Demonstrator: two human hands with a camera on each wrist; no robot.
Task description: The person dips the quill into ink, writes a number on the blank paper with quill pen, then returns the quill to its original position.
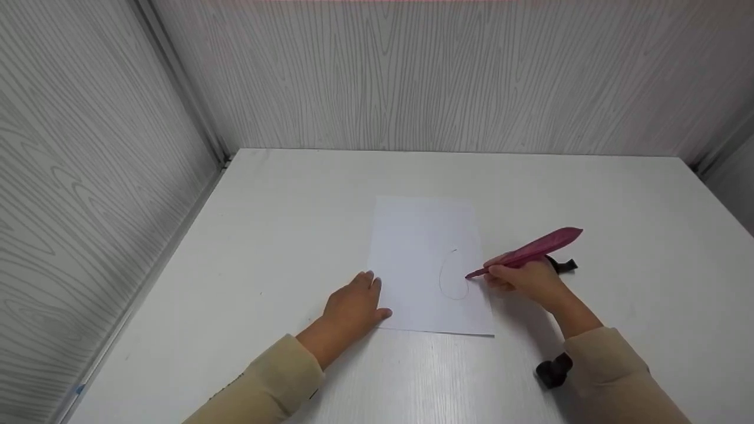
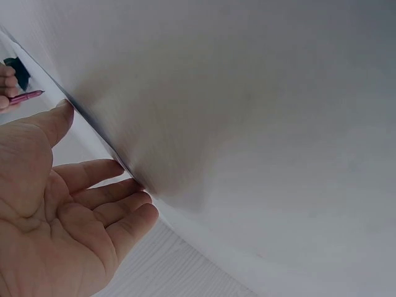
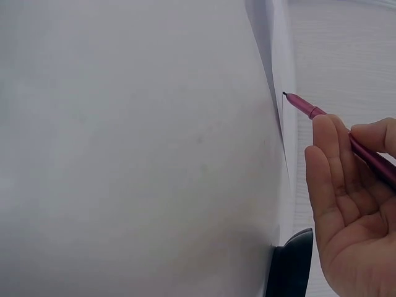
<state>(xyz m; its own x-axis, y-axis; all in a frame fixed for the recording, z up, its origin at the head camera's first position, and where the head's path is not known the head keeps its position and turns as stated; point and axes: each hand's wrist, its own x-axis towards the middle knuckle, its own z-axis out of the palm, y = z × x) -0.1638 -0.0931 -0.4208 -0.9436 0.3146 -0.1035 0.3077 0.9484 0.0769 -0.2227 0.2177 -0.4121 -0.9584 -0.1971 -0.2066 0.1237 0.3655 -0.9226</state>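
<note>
A white sheet of paper (image 1: 409, 241) lies on the white table, with a thin, open U-shaped line (image 1: 454, 299) drawn on its right half. My right hand (image 1: 530, 281) pinches a dark pink feather-shaped pen (image 1: 548, 242) between thumb and fingers. The pen's tip meets the right end of the line, while its feather end points up and to the right. My left hand (image 1: 351, 306) rests at the sheet's lower left edge. In the left wrist view, the left fingers (image 2: 133, 226) are extended and the fingertips touch the paper's edge.
The white tabletop (image 1: 283, 235) surrounds the sheet. Grey wood-grain panels stand at the back (image 1: 412, 76) and on the left (image 1: 88, 176). A black object (image 1: 554, 371) shows beside the right sleeve, and a black strap-like piece (image 1: 566, 266) shows behind the right hand.
</note>
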